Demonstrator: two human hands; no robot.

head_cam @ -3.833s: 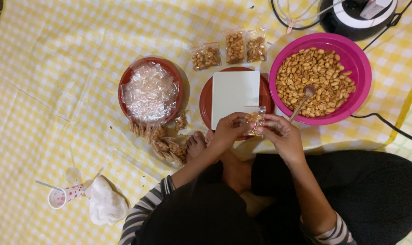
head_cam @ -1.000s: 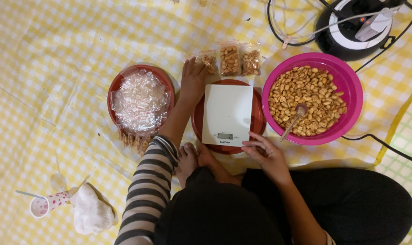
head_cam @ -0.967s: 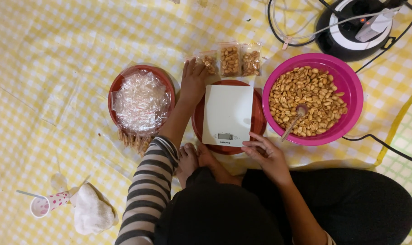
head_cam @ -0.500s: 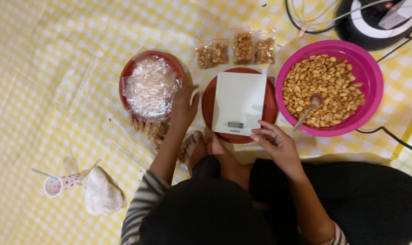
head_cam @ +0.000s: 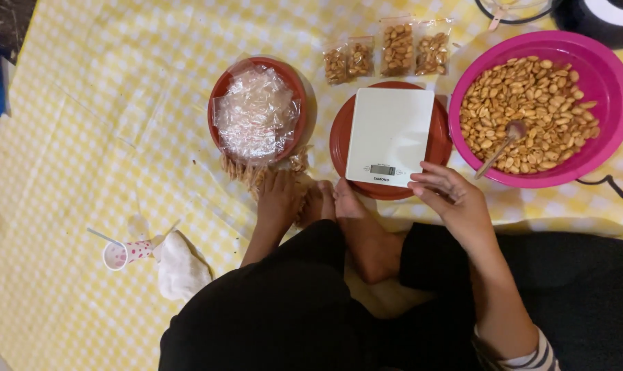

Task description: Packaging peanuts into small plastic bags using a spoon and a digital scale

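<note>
Packets of nuts (head_cam: 263,172), small clear bags with brown nuts inside, lie in a loose heap on the yellow checked cloth (head_cam: 85,103), just below the red bowl of empty clear bags (head_cam: 256,110) and partly tucked under its rim. In the head view the left hand (head_cam: 278,199) reaches down onto this heap, fingers pointing away from the body and resting on the packets; whether it has closed on one cannot be told. The forearm runs back toward the dark-clothed lap. The right hand (head_cam: 452,199) hovers at the near right corner of the white kitchen scale (head_cam: 390,136), palm turned inward, fingers loosely curled with the fingertips just beside the scale's edge, grasping nothing. The scale sits on a red plate (head_cam: 342,134) with its small display toward the person. Bare feet (head_cam: 339,206) lie between the two hands. Three filled packets (head_cam: 387,51) lie in a row beyond the scale. To the right, a pink bowl (head_cam: 600,75) holds loose nuts and a spoon (head_cam: 503,141).
</note>
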